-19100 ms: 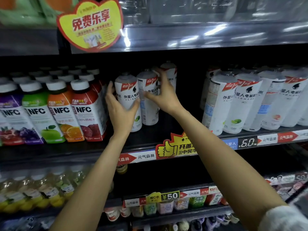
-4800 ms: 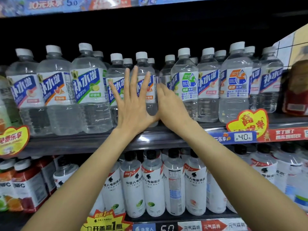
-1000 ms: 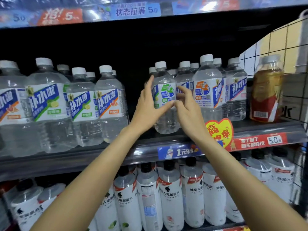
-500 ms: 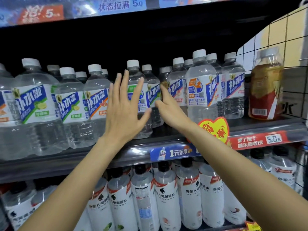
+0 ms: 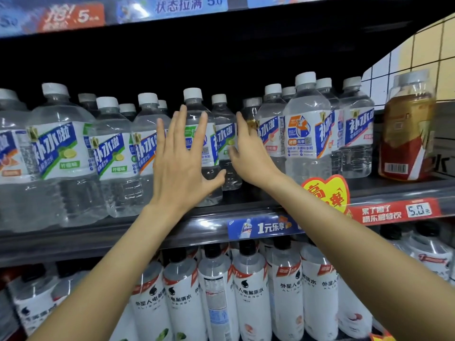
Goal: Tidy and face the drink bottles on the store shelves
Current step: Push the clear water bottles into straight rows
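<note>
The left hand [image 5: 181, 166] was laid flat, fingers spread, against the green-labelled bottle [image 5: 200, 146]. The right hand [image 5: 248, 156], fingers straight, was pressed against the neighbouring bottle [image 5: 225, 141] just right of it; nothing was gripped.

Two bare forearms are showing, running in from the lower left and lower right of the frame, with no sleeve, watch or band on either. The left hand [image 5: 181, 166] and right hand [image 5: 248, 156] are wearing no gloves or rings, and the nails are looking short and unpainted.
</note>
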`<action>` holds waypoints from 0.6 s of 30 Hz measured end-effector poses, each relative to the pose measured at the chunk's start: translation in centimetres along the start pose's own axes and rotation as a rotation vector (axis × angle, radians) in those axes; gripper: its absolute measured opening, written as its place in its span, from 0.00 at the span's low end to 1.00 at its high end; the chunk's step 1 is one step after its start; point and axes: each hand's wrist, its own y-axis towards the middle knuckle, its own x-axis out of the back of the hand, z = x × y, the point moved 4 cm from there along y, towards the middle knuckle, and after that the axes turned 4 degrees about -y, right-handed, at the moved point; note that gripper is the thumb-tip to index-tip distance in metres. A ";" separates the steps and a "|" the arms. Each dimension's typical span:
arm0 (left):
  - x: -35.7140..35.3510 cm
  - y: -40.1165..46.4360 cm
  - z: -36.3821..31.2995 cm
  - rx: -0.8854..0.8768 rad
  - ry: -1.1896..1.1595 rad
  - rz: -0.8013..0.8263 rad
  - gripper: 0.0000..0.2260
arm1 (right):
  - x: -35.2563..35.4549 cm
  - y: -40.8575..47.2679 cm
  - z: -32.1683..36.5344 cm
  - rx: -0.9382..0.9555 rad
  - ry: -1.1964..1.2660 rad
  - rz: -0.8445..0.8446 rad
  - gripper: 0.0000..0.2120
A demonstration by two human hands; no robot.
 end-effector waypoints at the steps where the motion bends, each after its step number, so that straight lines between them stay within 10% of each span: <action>1: 0.0 -0.1 0.0 0.000 0.003 -0.004 0.43 | 0.0 0.2 0.2 0.019 0.000 -0.019 0.35; 9: 0.4 2.2 -0.3 0.136 0.084 -0.043 0.40 | 0.2 3.1 -0.2 0.027 -0.027 -0.038 0.35; 18: 1.7 3.1 2.8 -0.093 -0.140 0.120 0.37 | 0.2 3.3 -1.0 0.062 0.035 -0.070 0.26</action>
